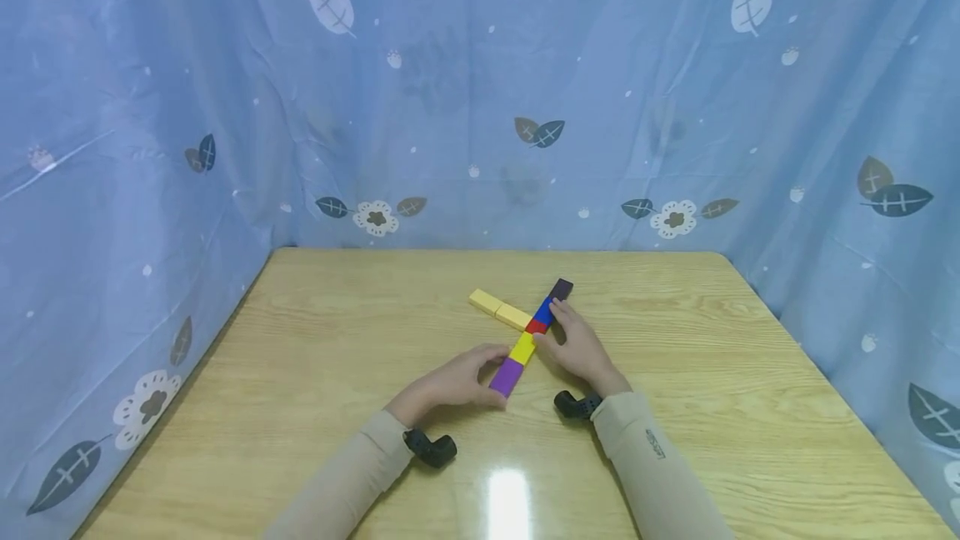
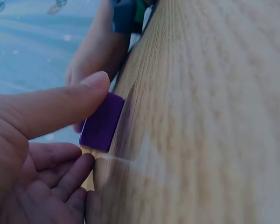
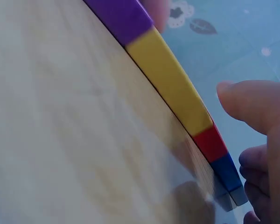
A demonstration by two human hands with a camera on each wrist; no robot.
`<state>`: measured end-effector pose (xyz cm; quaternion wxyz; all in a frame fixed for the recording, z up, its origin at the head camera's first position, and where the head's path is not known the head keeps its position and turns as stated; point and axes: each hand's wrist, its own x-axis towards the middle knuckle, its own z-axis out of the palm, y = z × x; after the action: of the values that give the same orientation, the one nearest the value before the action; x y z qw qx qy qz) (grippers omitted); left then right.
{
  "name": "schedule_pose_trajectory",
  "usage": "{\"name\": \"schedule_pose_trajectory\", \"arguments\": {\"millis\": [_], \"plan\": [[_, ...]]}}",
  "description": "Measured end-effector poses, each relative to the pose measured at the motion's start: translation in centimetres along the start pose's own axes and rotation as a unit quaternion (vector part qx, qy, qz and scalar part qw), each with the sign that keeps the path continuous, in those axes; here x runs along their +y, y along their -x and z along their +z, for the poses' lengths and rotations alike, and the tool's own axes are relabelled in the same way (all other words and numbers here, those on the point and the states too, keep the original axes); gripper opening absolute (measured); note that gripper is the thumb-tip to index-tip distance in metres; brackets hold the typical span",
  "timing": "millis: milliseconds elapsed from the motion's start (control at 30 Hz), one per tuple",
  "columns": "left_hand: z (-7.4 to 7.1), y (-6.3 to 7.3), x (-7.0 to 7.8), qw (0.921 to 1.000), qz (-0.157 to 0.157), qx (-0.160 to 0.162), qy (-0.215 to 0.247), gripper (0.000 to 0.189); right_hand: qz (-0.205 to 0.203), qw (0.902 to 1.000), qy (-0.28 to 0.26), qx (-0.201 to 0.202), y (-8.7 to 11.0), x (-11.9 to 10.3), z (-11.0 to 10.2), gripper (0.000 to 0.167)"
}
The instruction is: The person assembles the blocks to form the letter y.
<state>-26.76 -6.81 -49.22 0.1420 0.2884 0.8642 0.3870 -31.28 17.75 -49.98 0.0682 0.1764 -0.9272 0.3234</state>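
Observation:
A slanting row of blocks lies on the table: a purple block (image 1: pixel 506 377) at the near end, then yellow (image 1: pixel 522 348), red (image 1: pixel 536 327), blue (image 1: pixel 543 309) and a blackish block (image 1: pixel 561 288). My left hand (image 1: pixel 459 379) curves around the purple block's left side, thumb tip at its near end. In the left wrist view, that thumb overlaps the purple block (image 2: pixel 102 123), with the other fingers loosely bent beside it. On the row's right, my right hand (image 1: pixel 583 348) has its fingertips at the blue block and its thumb near the yellow one.
Two pale yellow blocks (image 1: pixel 513 316) form a second line, running from the red block toward the far left. Black wrist cameras (image 1: pixel 431 448) sit below both hands. Patterned blue curtains (image 1: pixel 472 90) stand behind the wooden table (image 1: pixel 337 298) and along its sides.

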Motion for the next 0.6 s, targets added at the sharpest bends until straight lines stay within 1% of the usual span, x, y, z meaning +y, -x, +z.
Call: {"name": "schedule_pose_trajectory", "arguments": {"millis": [67, 167, 300, 400, 533, 600], "plan": [[-0.2, -0.1, -0.1, 1.0, 0.004, 0.001, 0.008, 0.084, 0.0, 1.0, 0.001, 0.0, 0.3, -0.2, 0.2, 0.078], [-0.6, 0.1, 0.0, 0.9995, 0.002, 0.001, 0.033, 0.081, 0.001, 0.9998, 0.013, -0.014, 0.7, -0.6, 0.5, 0.083], [-1.7, 0.7, 0.0, 0.995, -0.02, -0.002, 0.098, 0.075, 0.005, 0.9991, 0.022, -0.035, 0.7, -1.2, 0.9, 0.09], [-2.6, 1.0, -0.3, 0.9894, -0.024, -0.007, 0.143, 0.071, 0.008, 0.9991, 0.021, -0.037, 0.5, -1.4, 0.9, 0.091], [-3.6, 1.7, -1.0, 0.9845, -0.028, -0.009, 0.173, 0.067, 0.006, 0.9987, 0.031, -0.04, 0.3, -1.2, 0.7, 0.091], [-4.1, 2.2, -1.2, 0.9837, -0.034, -0.005, 0.177, 0.066, 0.005, 0.9985, 0.035, -0.041, 0.3, -1.0, 0.6, 0.091]]}}
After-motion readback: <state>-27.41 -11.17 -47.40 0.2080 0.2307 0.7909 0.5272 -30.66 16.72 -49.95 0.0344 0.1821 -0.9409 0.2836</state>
